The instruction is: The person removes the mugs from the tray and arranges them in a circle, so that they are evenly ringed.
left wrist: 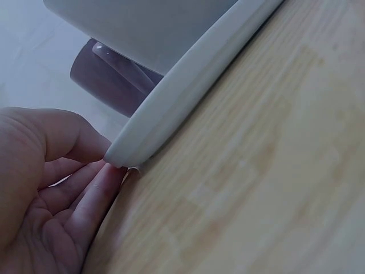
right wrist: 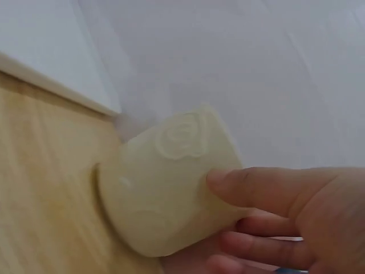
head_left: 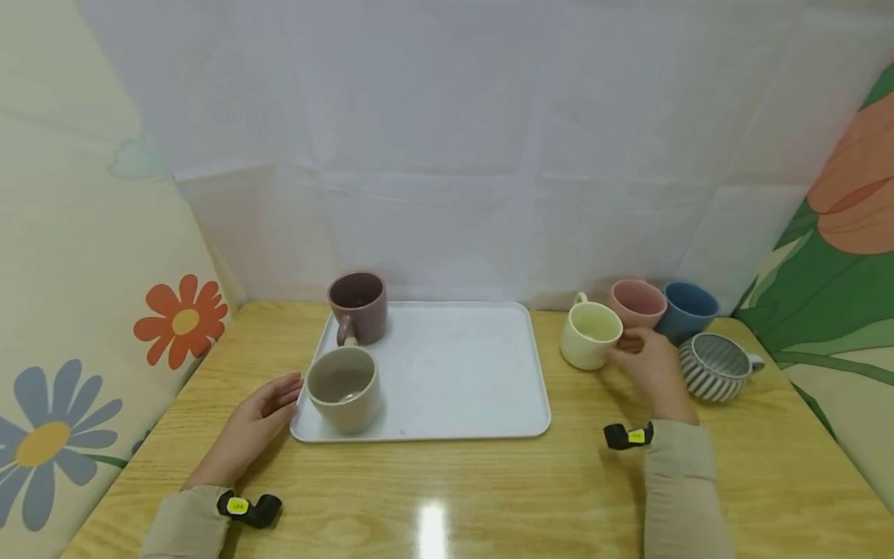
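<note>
My left hand (head_left: 254,419) pinches the left rim of the white tray (head_left: 461,373) between thumb and fingers, close up in the left wrist view. On the tray's left part stand a beige mug (head_left: 345,396) in front and a purple mug (head_left: 363,310) behind it. Off the tray to the right, my right hand (head_left: 653,365) grips the side of a pale yellow mug (head_left: 587,341). In the right wrist view the thumb presses on this mug's wall (right wrist: 171,188), which has a raised pattern; the other fingers are partly hidden behind it.
A pink mug (head_left: 637,301) and a blue mug (head_left: 687,307) stand behind the right hand, close to the white cloth backdrop (head_left: 433,194). A grey striped cup (head_left: 712,373) sits to their front right. All stand on a wooden table (head_left: 503,497).
</note>
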{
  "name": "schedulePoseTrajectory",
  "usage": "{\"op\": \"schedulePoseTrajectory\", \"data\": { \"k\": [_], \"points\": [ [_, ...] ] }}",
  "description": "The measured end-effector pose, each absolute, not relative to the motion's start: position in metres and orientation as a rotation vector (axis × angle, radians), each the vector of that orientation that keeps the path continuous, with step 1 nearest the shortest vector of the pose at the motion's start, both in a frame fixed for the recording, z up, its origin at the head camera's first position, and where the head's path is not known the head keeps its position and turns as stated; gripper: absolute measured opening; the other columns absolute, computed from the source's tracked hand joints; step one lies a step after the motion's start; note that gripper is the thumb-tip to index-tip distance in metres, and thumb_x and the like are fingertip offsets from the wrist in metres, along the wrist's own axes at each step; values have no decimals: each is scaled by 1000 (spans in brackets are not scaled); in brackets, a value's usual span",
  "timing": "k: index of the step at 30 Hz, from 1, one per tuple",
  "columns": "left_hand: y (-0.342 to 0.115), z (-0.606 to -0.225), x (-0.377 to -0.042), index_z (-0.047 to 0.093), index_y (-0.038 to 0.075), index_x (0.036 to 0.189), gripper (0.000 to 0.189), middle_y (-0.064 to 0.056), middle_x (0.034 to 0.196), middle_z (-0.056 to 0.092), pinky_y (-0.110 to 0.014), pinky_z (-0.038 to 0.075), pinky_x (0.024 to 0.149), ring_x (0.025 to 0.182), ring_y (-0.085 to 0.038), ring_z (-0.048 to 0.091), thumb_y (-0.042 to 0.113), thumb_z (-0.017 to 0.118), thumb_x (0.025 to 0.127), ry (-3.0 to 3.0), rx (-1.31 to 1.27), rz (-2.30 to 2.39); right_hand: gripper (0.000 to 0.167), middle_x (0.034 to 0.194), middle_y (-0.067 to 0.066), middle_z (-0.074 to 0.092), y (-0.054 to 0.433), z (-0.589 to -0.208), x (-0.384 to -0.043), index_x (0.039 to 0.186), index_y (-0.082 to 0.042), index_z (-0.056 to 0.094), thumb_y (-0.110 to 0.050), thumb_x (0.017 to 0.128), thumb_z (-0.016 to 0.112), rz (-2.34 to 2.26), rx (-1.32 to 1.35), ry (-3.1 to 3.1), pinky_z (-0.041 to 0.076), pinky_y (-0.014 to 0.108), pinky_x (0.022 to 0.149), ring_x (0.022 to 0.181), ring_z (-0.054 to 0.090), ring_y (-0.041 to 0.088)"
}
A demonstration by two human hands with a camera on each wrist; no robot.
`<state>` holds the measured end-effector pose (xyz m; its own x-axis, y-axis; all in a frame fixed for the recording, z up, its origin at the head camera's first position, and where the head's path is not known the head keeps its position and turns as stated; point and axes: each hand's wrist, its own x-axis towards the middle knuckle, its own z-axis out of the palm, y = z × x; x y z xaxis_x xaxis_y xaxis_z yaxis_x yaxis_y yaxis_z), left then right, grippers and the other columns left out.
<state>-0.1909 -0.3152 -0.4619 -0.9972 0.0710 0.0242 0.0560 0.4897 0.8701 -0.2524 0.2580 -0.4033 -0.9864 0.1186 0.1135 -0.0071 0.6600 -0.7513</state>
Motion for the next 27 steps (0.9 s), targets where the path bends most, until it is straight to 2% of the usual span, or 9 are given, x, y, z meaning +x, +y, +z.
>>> {"op": "schedulePoseTrajectory", "data": {
  "k": [6, 10, 14, 15, 18, 22, 24, 27],
  "points": [
    [-315, -462, -191, 37, -4, 153, 54, -27, 147, 49, -2, 37, 90, 110, 20, 45, 17, 54, 106, 2712, 123, 1569, 41, 115, 29, 66, 253, -379, -244, 122, 9, 63, -23, 98, 67, 1117, -76, -2714, 49, 54, 92, 107, 61, 42],
    [-315, -462, -190, 37, -5, 153, 53, -27, 147, 49, -2, 37, 90, 111, 18, 45, 16, 54, 106, 2715, 113, 1558, 42, 116, 28, 66, 243, -365, -236, 126, 8, 62, -25, 101, 63, 1091, -35, -2675, 50, 55, 92, 107, 63, 43],
    [-315, -462, -190, 37, -4, 153, 54, -26, 147, 50, -2, 37, 90, 112, 18, 45, 17, 55, 106, 2710, 104, 1561, 34, 115, 27, 68, 227, -359, -232, 122, 6, 65, -20, 100, 64, 1120, 17, -2569, 51, 54, 92, 105, 65, 42],
    [-315, -462, -190, 37, -4, 153, 54, -26, 147, 50, -3, 37, 91, 112, 18, 45, 16, 55, 106, 2706, 106, 1566, 31, 115, 26, 68, 222, -360, -232, 120, 6, 66, -18, 100, 64, 1138, 27, -2527, 52, 51, 91, 103, 65, 40],
    [-316, -463, -191, 37, -4, 153, 54, -25, 147, 50, -3, 37, 91, 112, 18, 45, 16, 55, 106, 2703, 107, 1573, 23, 110, 23, 70, 205, -366, -236, 114, 5, 68, -10, 97, 67, 1178, 83, -2358, 54, 30, 83, 96, 67, 36],
    [-317, -464, -190, 37, -3, 153, 54, -25, 148, 50, -3, 37, 91, 112, 18, 45, 16, 55, 106, 2700, 109, 1579, 16, 103, 22, 69, 182, -378, -241, 107, 8, 69, 0, 92, 67, 1254, 208, -2171, 47, 13, 74, 89, 66, 35],
    [-317, -464, -190, 37, -3, 153, 54, -25, 147, 50, -3, 37, 91, 112, 18, 45, 16, 55, 106, 2700, 108, 1580, 16, 102, 23, 69, 170, -381, -240, 105, 9, 69, 3, 91, 66, 1306, 257, -2117, 49, 13, 74, 89, 66, 34],
    [-317, -464, -190, 37, -3, 153, 54, -25, 147, 50, -3, 37, 91, 112, 18, 45, 16, 55, 106, 2698, 109, 1580, 16, 103, 23, 69, 152, -383, -235, 106, 9, 69, 5, 91, 65, 1424, 284, -2073, 51, 13, 76, 90, 66, 23]
  ]
}}
